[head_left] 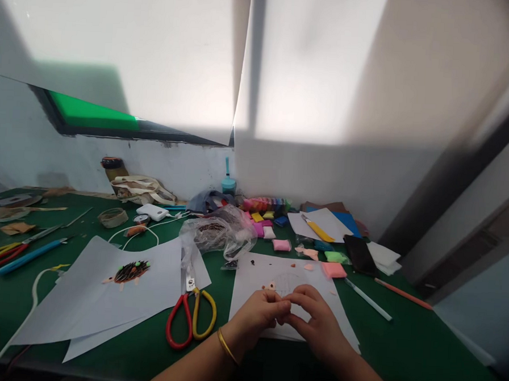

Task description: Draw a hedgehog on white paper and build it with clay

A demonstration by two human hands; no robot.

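At a green-topped table (400,349) before a pale wall (306,176), a person's left hand (262,311) and right hand (317,319) met at the fingertips above a white sheet (246,292). Both hands were pinched narrow; the gap between the fingertips was hidden, and whether they held anything could not be told. A faint, rounded outline (290,280) lay on the sheet just beyond the fingers, partly covered, its length appearing to run left to right. At its left end sat a small peach-coloured piece (272,284), nearer the left hand than the right. Tiny bits (293,265) dotted the paper's far side, near a smooth, pillow-shaped coral block (333,270). To the left, scissors (190,285) with looped red and yellow handles lay by a second sheet (87,295), which bore a spiky dark figure (131,271) with green spots. Beyond slumped a crinkled, clear plastic bag (218,234); a slim white pen (368,299) lay to the right.
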